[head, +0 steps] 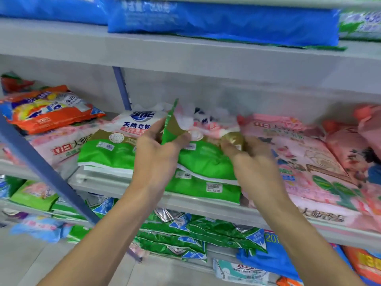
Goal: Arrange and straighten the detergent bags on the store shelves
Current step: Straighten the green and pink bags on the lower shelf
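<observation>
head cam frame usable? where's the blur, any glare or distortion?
Head view: heavy motion blur on the blue bags up top and toward the right edge; the held bag between left hand and right hand is smeared; print on the white-and-green bag is readable. Head view: flat soft light, no hard shadows, mild sheen on the foil bags below; shelf edge bows slightly.

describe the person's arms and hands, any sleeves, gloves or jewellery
Both are bare. The left hand and right hand wear no gloves, rings or watch that shows, and the forearms carry no sleeves as far as the picture's lower edge.
</observation>
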Action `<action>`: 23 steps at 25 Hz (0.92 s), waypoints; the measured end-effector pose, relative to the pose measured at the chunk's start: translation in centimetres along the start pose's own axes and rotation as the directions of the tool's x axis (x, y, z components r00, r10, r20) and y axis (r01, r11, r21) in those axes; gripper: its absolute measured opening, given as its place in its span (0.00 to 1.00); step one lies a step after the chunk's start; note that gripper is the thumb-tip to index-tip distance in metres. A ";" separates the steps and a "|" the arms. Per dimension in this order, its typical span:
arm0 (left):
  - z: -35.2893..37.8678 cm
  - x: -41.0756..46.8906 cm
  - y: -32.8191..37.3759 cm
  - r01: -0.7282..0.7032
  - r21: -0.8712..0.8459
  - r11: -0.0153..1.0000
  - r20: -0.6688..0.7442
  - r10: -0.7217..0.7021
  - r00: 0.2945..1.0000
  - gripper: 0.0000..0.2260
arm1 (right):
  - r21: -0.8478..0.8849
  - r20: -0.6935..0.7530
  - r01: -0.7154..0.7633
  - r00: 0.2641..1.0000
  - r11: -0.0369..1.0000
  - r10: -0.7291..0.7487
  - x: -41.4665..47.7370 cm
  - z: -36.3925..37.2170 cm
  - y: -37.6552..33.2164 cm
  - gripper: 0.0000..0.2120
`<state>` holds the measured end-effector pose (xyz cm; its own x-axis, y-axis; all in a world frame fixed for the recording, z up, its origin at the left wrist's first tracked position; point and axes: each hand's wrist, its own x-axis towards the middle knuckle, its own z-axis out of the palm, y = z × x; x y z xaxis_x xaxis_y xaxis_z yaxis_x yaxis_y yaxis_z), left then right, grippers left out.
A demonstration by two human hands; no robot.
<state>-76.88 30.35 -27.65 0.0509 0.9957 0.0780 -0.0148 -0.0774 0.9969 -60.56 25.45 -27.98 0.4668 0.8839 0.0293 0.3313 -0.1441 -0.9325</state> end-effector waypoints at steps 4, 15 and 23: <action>-1.5 0.2 -2.6 0.158 0.229 0.961 -0.065 -0.147 0.987 0.08 | -0.340 0.000 -0.030 1.000 0.940 0.032 -0.4 2.3 0.6 0.21; -1.9 -0.9 -2.2 0.037 0.201 0.979 0.043 -0.047 0.998 0.36 | -0.443 -0.177 0.026 0.977 0.896 -0.116 -1.9 4.7 0.6 0.18; -5.1 -3.5 -2.7 -0.113 0.424 0.899 0.065 0.095 0.993 0.35 | -0.524 -0.243 -0.013 0.961 0.852 -0.135 -6.5 6.9 0.7 0.23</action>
<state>-82.08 27.34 -30.69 0.1138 0.9784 0.1727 0.4043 -0.2044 0.8915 -69.04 22.66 -31.32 0.6028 0.7604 0.2415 0.7056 -0.3669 -0.6062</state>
